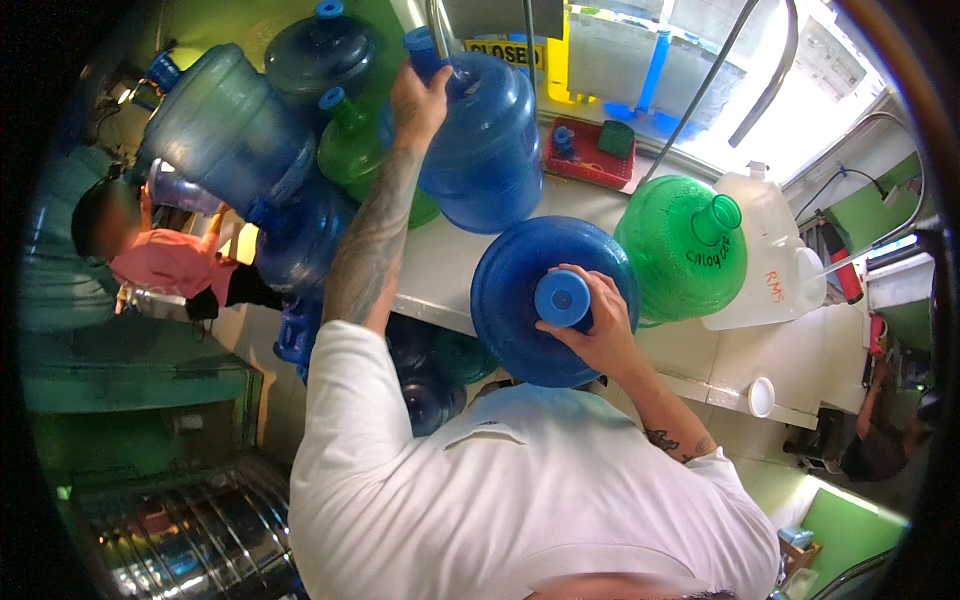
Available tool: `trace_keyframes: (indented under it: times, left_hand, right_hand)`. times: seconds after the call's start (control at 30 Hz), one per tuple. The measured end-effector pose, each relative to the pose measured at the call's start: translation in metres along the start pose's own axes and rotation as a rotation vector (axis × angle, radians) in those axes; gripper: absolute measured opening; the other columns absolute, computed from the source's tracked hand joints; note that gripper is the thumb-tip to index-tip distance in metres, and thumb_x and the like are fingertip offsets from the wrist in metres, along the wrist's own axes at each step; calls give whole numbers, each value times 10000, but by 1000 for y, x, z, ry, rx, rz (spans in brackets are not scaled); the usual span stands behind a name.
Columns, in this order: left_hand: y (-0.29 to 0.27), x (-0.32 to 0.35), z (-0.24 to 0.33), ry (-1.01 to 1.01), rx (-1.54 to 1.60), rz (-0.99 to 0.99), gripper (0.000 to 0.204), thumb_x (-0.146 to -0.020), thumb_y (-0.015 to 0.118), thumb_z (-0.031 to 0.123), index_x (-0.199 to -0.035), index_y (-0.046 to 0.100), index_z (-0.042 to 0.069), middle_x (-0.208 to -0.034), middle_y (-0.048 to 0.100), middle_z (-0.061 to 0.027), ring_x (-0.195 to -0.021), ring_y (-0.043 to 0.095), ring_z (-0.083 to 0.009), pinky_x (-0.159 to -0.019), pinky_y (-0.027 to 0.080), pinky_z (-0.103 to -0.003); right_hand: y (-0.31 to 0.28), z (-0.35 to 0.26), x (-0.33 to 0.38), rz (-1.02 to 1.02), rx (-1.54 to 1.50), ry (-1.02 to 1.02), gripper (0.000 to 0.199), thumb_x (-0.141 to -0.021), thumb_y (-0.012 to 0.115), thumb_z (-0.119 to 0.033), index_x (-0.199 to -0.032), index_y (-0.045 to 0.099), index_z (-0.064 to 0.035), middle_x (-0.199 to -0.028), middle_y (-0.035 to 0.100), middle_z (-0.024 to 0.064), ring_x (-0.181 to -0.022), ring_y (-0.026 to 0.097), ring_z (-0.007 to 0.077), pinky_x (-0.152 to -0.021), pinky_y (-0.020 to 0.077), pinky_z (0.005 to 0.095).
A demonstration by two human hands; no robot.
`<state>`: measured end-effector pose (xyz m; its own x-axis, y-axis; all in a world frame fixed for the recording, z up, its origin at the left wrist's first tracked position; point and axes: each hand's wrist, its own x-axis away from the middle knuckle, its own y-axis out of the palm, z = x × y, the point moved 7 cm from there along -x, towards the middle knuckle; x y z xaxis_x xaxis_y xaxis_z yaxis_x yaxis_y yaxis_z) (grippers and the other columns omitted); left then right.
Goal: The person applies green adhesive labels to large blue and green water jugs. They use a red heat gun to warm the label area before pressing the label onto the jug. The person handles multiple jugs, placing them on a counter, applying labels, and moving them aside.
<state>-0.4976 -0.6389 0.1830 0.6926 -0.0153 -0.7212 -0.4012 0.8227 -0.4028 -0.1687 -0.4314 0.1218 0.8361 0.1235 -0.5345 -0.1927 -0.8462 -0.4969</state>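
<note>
At the upper middle, my left hand [418, 105] is closed round a blue neck-like piece with a round cap [421, 42]. It is beside the top of a large blue water jug [482, 150]; I cannot tell whether the piece belongs to that jug. Closer to my body, a second blue water jug [505, 290] stands upright against the counter's near edge. My right hand [600, 325] grips the light blue cap [562, 299] on its neck, thumb and fingers curled round the sides. Wet-looking and round, a green jug [675, 255] stands right of it.
On the pale counter [745, 360] are a translucent white container [765, 250], a red tray [592, 155] and a white lid [761, 397] near the edge. Metal pipes [700, 90] hang above. Several jugs [235, 130] crowd the left, and a person in pink [175, 265] is beyond them.
</note>
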Motion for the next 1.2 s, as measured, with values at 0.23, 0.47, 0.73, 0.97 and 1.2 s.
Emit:
trace_keyframes:
  times: [0.23,0.47,0.73,0.97,1.2]
  left_hand:
    - [107,-48,-103,-100,-73,66,498,-913,754,415,-1116,572,-2,-929,692,-232,-867,696,-429,-765,541,-523]
    - [146,-87,-156,-49,-13,54,457,-899,777,354,-1136,628,-8,-1022,705,-219,-940,686,-422,-814,543,-535]
    - [187,-90,-179,49,78,122,535,-910,774,342,-1220,573,-44,-1100,673,-232,-1032,654,-451,-875,532,-541]
    - [193,-78,-174,-45,78,-115,872,-857,804,414,-1446,390,-78,-1442,465,-319,-1332,485,-433,-1109,395,-480]
    - [12,14,-83,-328,411,-410,451,-1049,587,256,-1378,568,-51,-1398,598,-175,-1290,566,-229,-1114,404,-337]
  right_hand:
    - [9,8,-11,77,103,112,737,-748,887,-298,-1348,560,-22,-1163,695,156,-1073,664,350,-998,476,460]
    - [8,19,-12,110,148,182,753,-701,927,-236,-1322,561,-20,-1275,674,148,-1161,644,368,-997,505,463]
    - [13,30,-18,192,151,201,739,-738,901,-303,-1336,573,-19,-1180,699,152,-1090,666,364,-989,498,463]
    - [67,60,-98,233,160,319,748,-763,865,-362,-1358,549,-37,-1222,673,175,-1122,650,375,-1001,487,471]
    - [94,80,-32,62,94,61,530,-902,751,-298,-1334,564,-54,-1286,602,146,-1207,569,368,-1027,453,461]
